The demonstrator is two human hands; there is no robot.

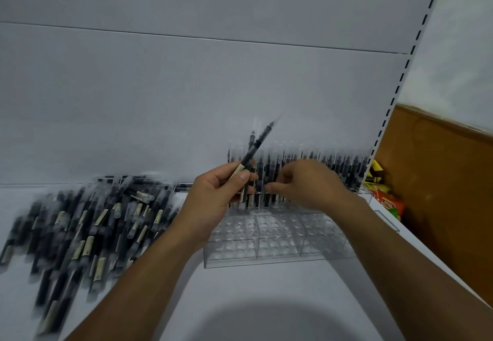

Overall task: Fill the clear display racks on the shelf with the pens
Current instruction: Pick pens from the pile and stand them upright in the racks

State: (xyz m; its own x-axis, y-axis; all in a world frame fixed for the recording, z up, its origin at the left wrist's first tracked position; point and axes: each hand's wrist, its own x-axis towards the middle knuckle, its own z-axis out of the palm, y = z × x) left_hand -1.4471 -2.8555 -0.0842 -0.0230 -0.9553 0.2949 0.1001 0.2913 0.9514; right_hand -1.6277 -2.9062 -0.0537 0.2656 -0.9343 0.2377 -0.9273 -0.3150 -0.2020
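**Head view: shelf, pen heap, clear rack, two hands.**

From my remote station, I read the white shelf (pixel 266 300) as carrying a blurred heap of loose pens (pixel 80 223) on its left part and the clear display rack (pixel 274 236) right of centre. The rack's rear holes hold a row of upright pens (pixel 320 164). The left hand (pixel 213 196) is raised before the rack's left end, clenched round what look like two held pens (pixel 256 143). These slant up and to the right above its thumb. The right hand (pixel 306 183) sits just beside it, fingers curled against the upright row. Blur hides whether it pinches a pen.
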